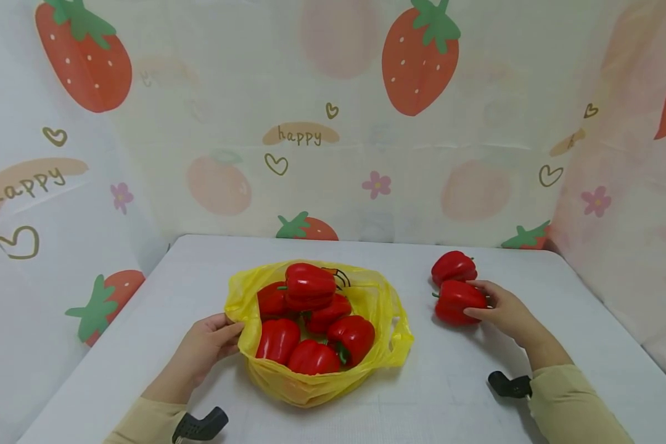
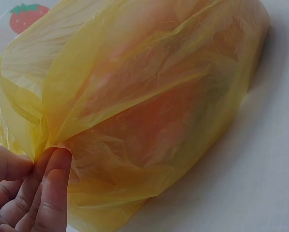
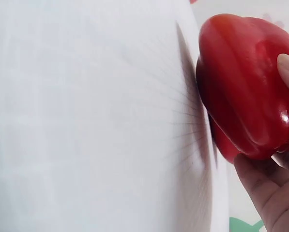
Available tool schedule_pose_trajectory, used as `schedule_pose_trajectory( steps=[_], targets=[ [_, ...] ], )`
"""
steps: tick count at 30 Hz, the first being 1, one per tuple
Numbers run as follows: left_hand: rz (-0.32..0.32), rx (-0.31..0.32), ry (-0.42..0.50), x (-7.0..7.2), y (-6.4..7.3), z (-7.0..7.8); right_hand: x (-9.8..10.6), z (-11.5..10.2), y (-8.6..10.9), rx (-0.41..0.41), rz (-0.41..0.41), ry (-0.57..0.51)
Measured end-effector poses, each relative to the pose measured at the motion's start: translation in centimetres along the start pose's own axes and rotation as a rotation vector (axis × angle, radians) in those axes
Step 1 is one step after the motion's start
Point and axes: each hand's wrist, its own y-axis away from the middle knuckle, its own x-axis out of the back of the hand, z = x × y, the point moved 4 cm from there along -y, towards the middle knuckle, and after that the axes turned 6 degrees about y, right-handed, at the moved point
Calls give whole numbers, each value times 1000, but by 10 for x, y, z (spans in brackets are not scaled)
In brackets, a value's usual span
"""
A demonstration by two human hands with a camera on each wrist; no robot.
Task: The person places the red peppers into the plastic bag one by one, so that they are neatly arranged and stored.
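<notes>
A yellow plastic bag stands with its mouth spread, holding several red bell peppers. My left hand pinches the bag's left rim between thumb and fingers; the left wrist view shows the gathered plastic at the fingertips. On the right, my right hand grips a red bell pepper from its right side, thumb on the near side and fingers beyond. Behind it lies another red bell pepper. In the right wrist view the gripped pepper is close to the table surface.
Everything is on a white table with cloth walls printed with strawberries behind and at both sides. A black wrist device hangs by the left sleeve, another black device by the right sleeve.
</notes>
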Motion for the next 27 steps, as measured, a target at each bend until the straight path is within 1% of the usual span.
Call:
schedule_pose_trajectory(
  steps=[6,12,16,18,22,27],
  targets=[
    [5,3,-7,1,-1,-2,1,-3,2,6,-1,-4],
    [-2,0,0,2,-3,-4,4,-13,5,41,-6,-38],
    [-3,3,4,2,-3,-4,6,-22,5,95,-7,-57],
    [6,10,9,2,-3,-5,8,-28,5,136,-4,-62],
    [6,14,10,2,-3,-5,9,-42,6,193,2,-66],
    [8,16,4,2,-4,-5,5,-58,9,231,-7,-88]
  ],
)
